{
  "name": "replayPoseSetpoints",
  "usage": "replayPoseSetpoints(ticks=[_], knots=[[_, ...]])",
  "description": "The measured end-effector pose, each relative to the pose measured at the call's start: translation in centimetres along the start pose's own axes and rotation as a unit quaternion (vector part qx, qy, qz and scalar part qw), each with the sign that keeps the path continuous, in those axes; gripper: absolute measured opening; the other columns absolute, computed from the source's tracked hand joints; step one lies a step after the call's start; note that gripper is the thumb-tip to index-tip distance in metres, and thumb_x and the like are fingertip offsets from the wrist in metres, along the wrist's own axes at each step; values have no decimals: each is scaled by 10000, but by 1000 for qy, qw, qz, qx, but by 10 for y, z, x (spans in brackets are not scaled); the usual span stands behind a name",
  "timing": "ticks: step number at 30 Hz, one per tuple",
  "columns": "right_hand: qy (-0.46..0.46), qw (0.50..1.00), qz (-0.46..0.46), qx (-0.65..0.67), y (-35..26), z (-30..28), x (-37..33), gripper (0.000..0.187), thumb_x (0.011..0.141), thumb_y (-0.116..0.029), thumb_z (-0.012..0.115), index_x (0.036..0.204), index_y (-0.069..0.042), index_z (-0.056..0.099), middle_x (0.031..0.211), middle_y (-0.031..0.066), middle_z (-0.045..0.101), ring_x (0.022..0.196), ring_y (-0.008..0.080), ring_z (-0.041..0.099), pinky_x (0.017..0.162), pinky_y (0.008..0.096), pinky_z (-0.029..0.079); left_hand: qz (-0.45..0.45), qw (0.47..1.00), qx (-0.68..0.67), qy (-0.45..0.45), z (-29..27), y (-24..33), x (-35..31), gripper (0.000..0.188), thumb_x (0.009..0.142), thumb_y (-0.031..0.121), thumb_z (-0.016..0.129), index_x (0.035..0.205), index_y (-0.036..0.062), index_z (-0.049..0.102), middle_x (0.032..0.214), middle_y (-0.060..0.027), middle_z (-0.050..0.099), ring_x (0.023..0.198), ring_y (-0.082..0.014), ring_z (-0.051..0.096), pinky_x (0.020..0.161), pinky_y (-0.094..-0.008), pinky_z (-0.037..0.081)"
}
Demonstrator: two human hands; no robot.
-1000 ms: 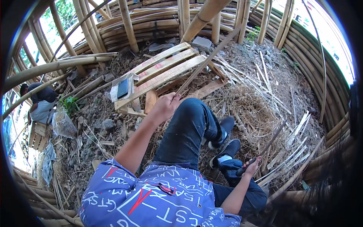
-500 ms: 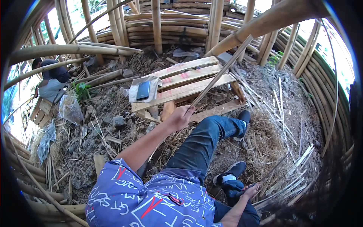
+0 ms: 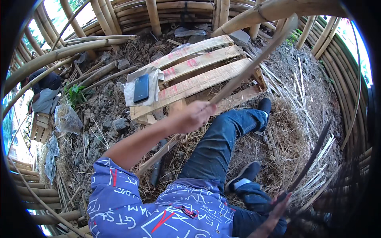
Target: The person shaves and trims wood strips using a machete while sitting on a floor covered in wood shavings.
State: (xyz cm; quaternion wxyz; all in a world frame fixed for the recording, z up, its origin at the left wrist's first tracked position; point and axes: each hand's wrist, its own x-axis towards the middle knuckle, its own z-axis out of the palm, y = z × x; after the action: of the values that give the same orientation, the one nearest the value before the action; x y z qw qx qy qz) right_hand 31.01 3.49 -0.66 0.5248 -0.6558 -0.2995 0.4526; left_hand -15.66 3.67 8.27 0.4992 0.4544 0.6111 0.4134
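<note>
My left hand (image 3: 196,117) is wrapped round a long, flat bamboo strip (image 3: 248,71). The strip slants from the upper right, across my grip, to the lower left beside my shirt. Low on the right, my right hand (image 3: 281,207) grips the dark handle of a machete (image 3: 311,158), its blade pointing up and away. Blade and strip are well apart. Just beyond my left hand stands a low slatted wooden bench (image 3: 198,82). A phone (image 3: 141,88) lies on a pale sheet (image 3: 129,93) at the bench's left end.
Dry shavings (image 3: 287,139) cover the ground by my shoes. Split strips (image 3: 317,174) lie to the right. A thick bamboo pole (image 3: 270,12) crosses overhead, and bamboo walls curve around. Another person (image 3: 44,93) is at the far left, near a wooden crate (image 3: 39,127) and a plastic bag (image 3: 68,119).
My left hand has risen slightly with the bamboo strip, whose lower end now shows beside my shirt. My right hand has moved right and the machete blade has swung upward into clearer view.
</note>
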Motion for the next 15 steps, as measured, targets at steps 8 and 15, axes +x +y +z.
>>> replayPoseSetpoints(ticks=[8, 15], knots=[[-170, 981, 73, 54, -73, -78, 35, 591, 892, -678, 509, 902, -88, 511, 636, -20, 456, 477, 105, 423, 399, 243, 301, 37, 971, 204, -120, 33, -63, 57, 426, 1046, 375, 398, 901, -6, 522, 699, -79, 522, 684, -182, 508, 665, -365, 427], [-337, 932, -33, -127, -124, -21, 135, 610, 884, -683, 516, 918, -74, 523, 644, -15, 472, 481, 108, 421, 404, 248, 293, -35, 962, 262, -76, 40, -102, 75, 417, 1031, 361, 428, 937, -21, 567, 751, -198, 601, 732, -347, 606, 692, -433, 459]])
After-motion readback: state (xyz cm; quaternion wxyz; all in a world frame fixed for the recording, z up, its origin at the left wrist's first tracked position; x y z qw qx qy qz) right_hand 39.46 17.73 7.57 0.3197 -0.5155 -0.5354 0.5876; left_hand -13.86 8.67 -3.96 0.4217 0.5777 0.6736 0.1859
